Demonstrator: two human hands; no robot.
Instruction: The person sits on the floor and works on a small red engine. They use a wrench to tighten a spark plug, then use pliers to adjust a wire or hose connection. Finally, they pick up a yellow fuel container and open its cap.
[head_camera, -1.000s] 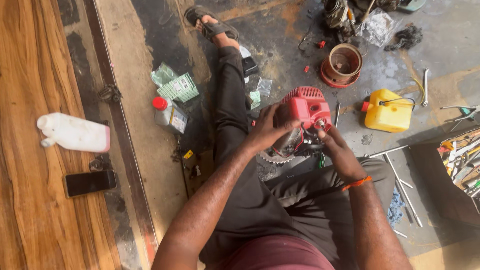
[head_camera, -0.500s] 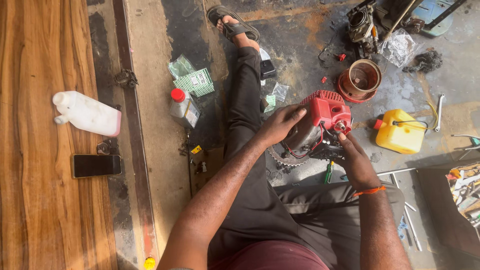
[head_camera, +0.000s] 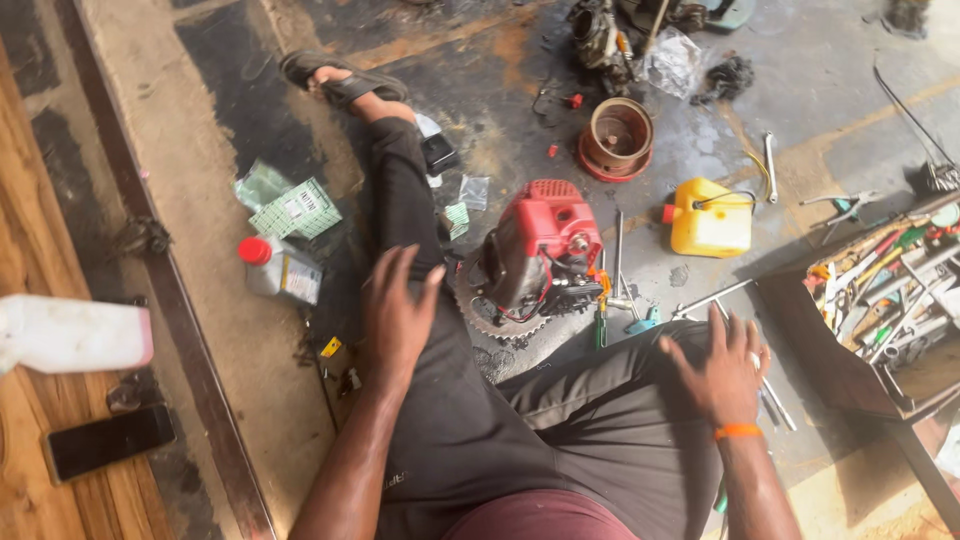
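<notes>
While both my hands hover empty, left hand (head_camera: 398, 312) spread, right hand (head_camera: 722, 362) resting on my knee, the red engine (head_camera: 540, 250) sits mid-frame on the floor; it looks heavy, rigid, oily, best gripped by its housing.

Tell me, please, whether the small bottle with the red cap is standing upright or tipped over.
Upright: the small bottle stands on the floor, its red cap on top.

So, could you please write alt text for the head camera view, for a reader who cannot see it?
Seated on a stained concrete floor, a person rests the open left hand on one thigh and the open right hand on the other knee, a small red engine between the legs. Nearby: yellow fuel tank, toolbox.
</notes>
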